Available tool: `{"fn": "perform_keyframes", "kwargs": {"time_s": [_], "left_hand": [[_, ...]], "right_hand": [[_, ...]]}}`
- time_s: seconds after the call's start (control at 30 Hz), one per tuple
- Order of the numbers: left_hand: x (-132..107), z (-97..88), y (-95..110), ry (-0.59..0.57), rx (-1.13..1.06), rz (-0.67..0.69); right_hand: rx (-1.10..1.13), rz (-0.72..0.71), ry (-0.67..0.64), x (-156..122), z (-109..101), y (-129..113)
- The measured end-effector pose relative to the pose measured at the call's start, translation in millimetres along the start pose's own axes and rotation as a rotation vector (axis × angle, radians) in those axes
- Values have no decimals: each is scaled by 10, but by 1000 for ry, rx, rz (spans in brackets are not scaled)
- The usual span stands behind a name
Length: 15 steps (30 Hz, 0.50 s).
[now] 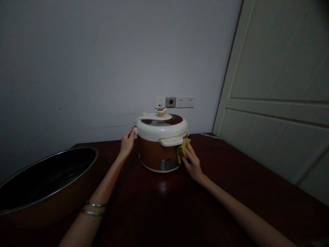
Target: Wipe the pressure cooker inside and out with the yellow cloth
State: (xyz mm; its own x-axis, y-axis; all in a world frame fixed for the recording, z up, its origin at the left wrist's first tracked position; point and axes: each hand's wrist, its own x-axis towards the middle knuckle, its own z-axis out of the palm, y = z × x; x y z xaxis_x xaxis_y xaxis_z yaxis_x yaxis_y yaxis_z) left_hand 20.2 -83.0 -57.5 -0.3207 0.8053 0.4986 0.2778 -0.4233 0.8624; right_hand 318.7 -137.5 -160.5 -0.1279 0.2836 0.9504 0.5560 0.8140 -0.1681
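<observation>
An electric pressure cooker [151,151] with a brown body and a cream lid [164,131] stands upright on the dark red table, its lid closed. At its left side my left hand [127,142] is closed on the cream side handle [136,130]. My right hand [192,161] presses a yellow cloth [182,151] against the right side of the brown body, just below the front handle [171,141]. The fingers lie bent over the cloth and partly cover it.
A large dark basin [48,199] with a metal rim sits at the left. Behind the cooker, wall sockets [185,102] are set in the pale wall. A white panelled door [277,116] borders the right side of the table [159,212].
</observation>
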Motion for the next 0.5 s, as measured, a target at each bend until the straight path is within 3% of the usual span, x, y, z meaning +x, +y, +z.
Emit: {"fn": "perform_keyframes", "kwargs": {"time_s": [0.1, 0.23, 0.4, 0.5], "left_hand": [[9, 1, -21, 0, 4, 13], [30, 1, -46, 1, 31, 19], [37, 11, -51, -2, 28, 20], [34, 14, -45, 10, 22, 26]], "right_hand": [[36, 191, 123, 150, 92, -43], [174, 574, 241, 134, 142, -42], [538, 1072, 191, -194, 76, -65], [660, 1256, 215, -263, 63, -147]]}}
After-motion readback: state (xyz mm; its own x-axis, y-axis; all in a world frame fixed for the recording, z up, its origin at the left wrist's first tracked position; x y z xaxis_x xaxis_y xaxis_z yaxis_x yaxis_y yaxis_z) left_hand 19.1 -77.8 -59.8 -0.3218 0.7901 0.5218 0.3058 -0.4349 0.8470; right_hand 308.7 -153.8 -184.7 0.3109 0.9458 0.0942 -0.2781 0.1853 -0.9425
